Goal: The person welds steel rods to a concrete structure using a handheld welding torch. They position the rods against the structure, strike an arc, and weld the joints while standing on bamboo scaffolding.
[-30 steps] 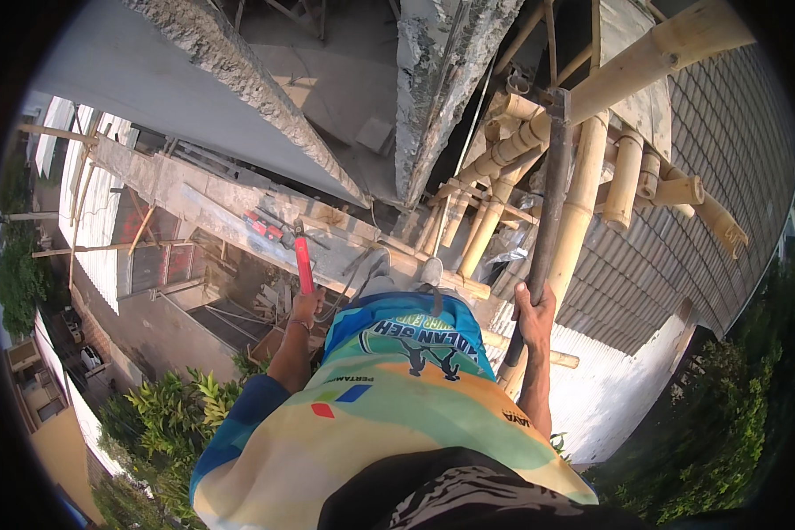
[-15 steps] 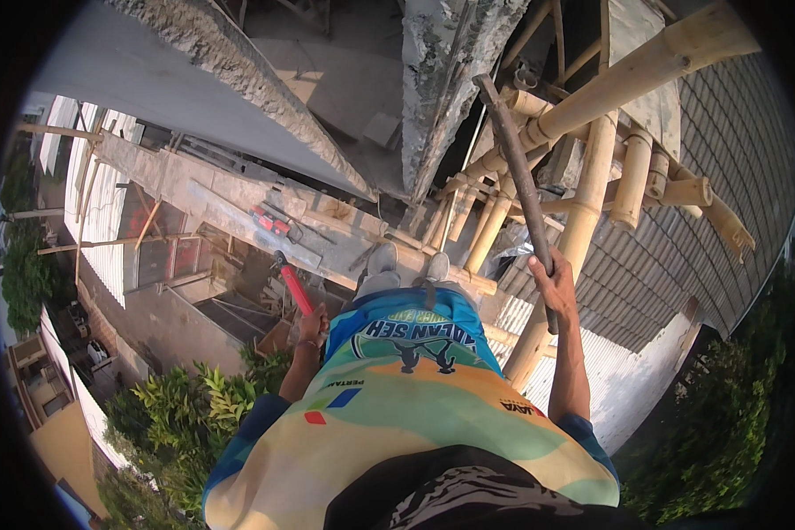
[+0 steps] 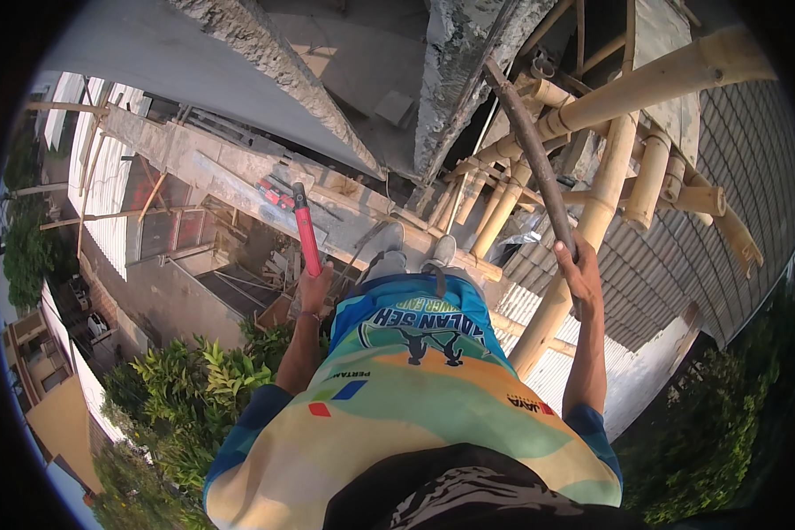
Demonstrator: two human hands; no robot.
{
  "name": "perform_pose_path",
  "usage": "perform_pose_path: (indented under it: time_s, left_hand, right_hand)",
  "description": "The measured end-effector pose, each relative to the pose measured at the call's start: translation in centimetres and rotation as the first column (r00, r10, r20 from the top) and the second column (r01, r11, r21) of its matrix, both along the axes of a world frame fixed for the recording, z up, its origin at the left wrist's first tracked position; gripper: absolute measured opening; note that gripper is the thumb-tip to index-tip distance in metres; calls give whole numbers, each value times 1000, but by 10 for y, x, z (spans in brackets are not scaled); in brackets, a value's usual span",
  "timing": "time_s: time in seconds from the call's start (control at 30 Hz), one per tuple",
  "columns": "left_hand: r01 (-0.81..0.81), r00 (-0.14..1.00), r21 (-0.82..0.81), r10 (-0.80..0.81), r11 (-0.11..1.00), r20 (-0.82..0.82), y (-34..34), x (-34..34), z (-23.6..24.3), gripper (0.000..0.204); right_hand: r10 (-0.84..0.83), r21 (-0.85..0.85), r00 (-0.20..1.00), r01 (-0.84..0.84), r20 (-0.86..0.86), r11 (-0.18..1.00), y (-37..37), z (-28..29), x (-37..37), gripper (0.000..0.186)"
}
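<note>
My left hand [image 3: 315,287] is closed round the red grip of a tool [image 3: 306,231] with a dark neck and end; its exact kind is not clear. The tool points up, in front of the plank walkway. On the right, my right hand [image 3: 581,269] wraps round the lower part of a long dark brown bar [image 3: 532,141]. The bar slants up and left, its slightly bent tip in front of the rough concrete edge [image 3: 455,97]. Its lower end is hidden behind my hand and forearm.
My shoes [image 3: 442,250] are at the edge of a mortar-stained walkway [image 3: 172,155], high above ground. A red and black tool [image 3: 276,193] lies on it. Bamboo poles [image 3: 609,177] form scaffolding at right, beside a tiled roof [image 3: 742,177]. Leafy branches [image 3: 194,380] grow below left.
My left hand has risen, and the red-handled tool now stands more upright. My right hand has shifted right with the bar. The whole view has moved a little.
</note>
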State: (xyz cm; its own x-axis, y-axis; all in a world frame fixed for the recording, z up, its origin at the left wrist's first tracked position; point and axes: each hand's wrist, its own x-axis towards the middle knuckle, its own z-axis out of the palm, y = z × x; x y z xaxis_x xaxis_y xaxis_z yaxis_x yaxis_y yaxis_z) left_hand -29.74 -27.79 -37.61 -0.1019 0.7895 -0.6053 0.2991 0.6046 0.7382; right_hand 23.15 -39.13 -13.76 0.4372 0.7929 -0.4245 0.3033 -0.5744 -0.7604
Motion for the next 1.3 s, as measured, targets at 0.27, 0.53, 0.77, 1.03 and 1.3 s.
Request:
perform_pose_path:
  time_s: [0.27, 0.53, 0.77, 1.03, 1.3]
  left_hand:
    - [209, 962, 151, -176, 966, -209, 18, 32, -11, 31]
    - [418, 870, 160, -343, 894, -354, 30, 14, 10, 35]
    - [286, 912, 361, -137, 888, -386, 16, 13, 42, 36]
    - [-189, 975, 694, 216, 695, 49, 127, 77, 168, 36]
    - [-336, 922, 897, 293, 289, 251, 293, 96, 341, 69]
  right_hand:
    - [-32, -18, 998, 33, 56, 999, -12, 19, -60, 60]
    - [213, -136, 878, -170, 429, 976, 4, 16, 56, 63]
    - [154, -90, 882, -127, 446, 988, 15, 15, 43, 67]
    - [191, -143, 856, -138, 481, 980, 3, 41, 51, 73]
    - [86, -226, 886, 22, 455, 974, -24, 33, 47, 75]
